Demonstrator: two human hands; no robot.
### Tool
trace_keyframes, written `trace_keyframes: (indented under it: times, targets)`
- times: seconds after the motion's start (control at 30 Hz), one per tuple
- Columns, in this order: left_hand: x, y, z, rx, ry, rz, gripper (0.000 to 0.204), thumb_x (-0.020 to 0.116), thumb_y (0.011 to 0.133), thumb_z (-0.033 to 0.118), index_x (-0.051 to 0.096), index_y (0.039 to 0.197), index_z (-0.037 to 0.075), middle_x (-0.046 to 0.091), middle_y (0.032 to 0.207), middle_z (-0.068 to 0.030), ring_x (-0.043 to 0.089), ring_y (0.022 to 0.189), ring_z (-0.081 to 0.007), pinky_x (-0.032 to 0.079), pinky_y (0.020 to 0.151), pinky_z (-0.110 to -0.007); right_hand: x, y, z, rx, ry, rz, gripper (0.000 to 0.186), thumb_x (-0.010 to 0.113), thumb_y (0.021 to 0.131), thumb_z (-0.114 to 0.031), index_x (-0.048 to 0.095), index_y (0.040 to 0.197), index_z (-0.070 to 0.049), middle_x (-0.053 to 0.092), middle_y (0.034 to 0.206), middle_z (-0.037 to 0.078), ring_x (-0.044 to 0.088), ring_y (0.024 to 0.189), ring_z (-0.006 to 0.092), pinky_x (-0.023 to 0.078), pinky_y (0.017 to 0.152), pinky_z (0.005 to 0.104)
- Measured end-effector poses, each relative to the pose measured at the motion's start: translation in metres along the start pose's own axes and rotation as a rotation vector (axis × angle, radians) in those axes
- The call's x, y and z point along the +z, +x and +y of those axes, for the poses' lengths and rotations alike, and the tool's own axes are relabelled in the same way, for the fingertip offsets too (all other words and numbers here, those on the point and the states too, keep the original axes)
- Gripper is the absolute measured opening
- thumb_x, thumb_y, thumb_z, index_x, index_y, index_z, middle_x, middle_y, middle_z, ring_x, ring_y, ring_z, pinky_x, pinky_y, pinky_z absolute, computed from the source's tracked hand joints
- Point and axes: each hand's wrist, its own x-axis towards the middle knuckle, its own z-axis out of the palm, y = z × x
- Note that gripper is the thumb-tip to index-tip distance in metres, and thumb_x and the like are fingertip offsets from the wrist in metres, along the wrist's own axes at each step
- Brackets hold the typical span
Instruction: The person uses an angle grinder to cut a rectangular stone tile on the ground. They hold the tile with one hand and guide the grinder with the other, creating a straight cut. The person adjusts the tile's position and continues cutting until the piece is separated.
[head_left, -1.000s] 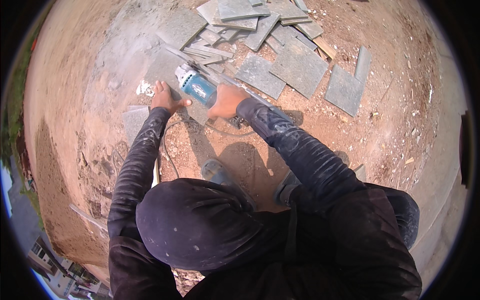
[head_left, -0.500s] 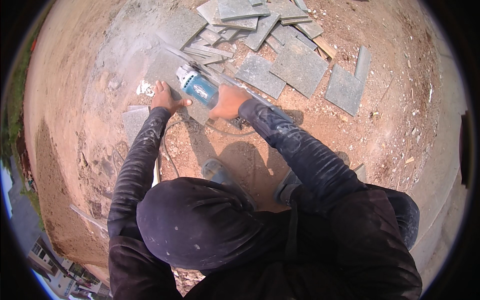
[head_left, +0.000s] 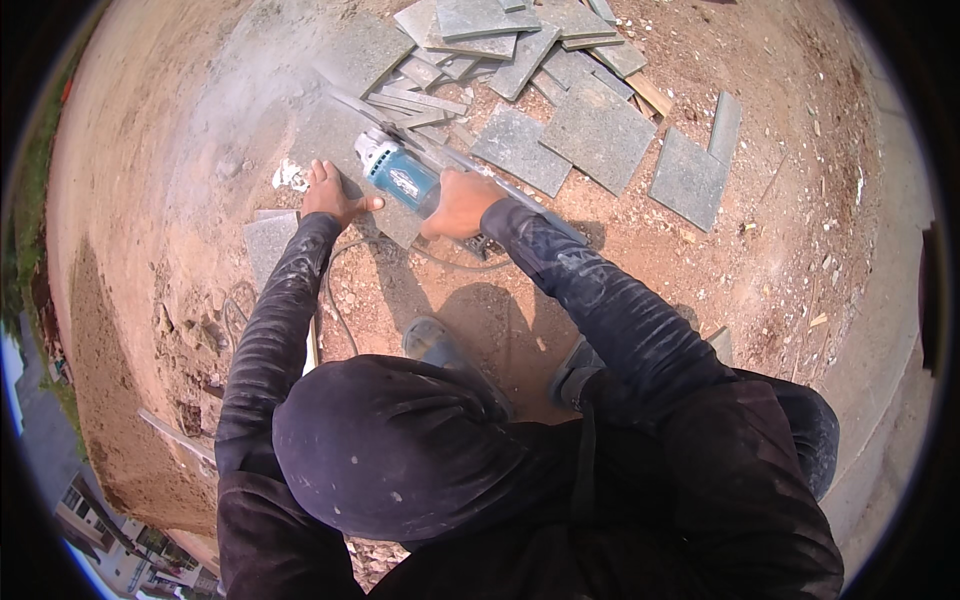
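My right hand (head_left: 462, 203) is wrapped round the rear of a teal angle grinder (head_left: 405, 180) with a silver head. The grinder is on a grey stone slab (head_left: 325, 135); its disc is hard to make out. A long straight bar (head_left: 535, 208) runs diagonally past the grinder's right side, partly under my right wrist. On the slab's left part rests my left hand (head_left: 336, 193), fingers spread and thumb pointing toward the grinder. Pale dust (head_left: 240, 95) hangs beyond the slab at upper left. A crumpled white scrap (head_left: 290, 175) is just beside my left fingers.
Grey slabs (head_left: 600, 130) lie loosely piled at the far side, with narrow offcuts (head_left: 415, 100) next to the grinder. A cable (head_left: 335, 285) loops over the reddish dirt between my arms. My shoes (head_left: 440, 350) are close behind the slab. Another slab (head_left: 690, 180) lies at right.
The grinder and my right hand have shifted very slightly toward the right. My left hand stays in place on the slab, and dust still hangs at the far left.
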Motion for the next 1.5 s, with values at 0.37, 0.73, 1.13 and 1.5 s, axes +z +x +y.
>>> trace_keyframes:
  times: [0.37,0.73,1.13,1.5]
  targets:
    - [0.004,0.003,-0.004,0.026,0.061,-0.007,0.136,0.073,0.052,0.076,0.02,0.142,-0.011,0.019,0.149,-0.033,0.025,0.139,-0.0424,0.033,0.11,-0.043,0.0,-0.001,0.001,0.037,0.005,-0.024,0.073,0.076,0.059,-0.038,0.058,0.116,0.005,0.062,0.114,0.025,0.061,0.107,0.0362,0.049,0.092,0.0395]
    - [0.001,0.004,-0.005,0.064,0.082,0.027,0.134,0.071,0.053,0.078,0.023,0.14,-0.013,0.024,0.146,-0.035,0.033,0.135,-0.0437,0.038,0.105,-0.044,0.004,-0.001,0.005,0.029,0.002,0.011,0.071,0.075,0.059,-0.039,0.059,0.113,0.004,0.063,0.111,0.025,0.062,0.105,0.0368,0.05,0.09,0.0401]
    - [0.002,-0.003,-0.005,0.103,0.134,0.079,0.133,0.07,0.053,0.078,0.026,0.138,-0.015,0.03,0.143,-0.0364,0.037,0.133,-0.043,0.041,0.101,-0.046,0.002,-0.009,0.004,0.0,0.009,0.045,0.07,0.072,0.059,-0.038,0.055,0.111,0.006,0.065,0.099,0.026,0.065,0.093,0.0386,0.052,0.084,0.0414]
    - [-0.003,-0.002,-0.003,0.072,0.108,0.023,0.135,0.071,0.051,0.077,0.025,0.138,-0.015,0.025,0.146,-0.0355,0.029,0.138,-0.0426,0.034,0.107,-0.049,0.004,-0.011,0.007,-0.048,0.007,0.058,0.07,0.07,0.06,-0.039,0.053,0.11,0.007,0.065,0.098,0.026,0.064,0.094,0.0402,0.05,0.084,0.0425]
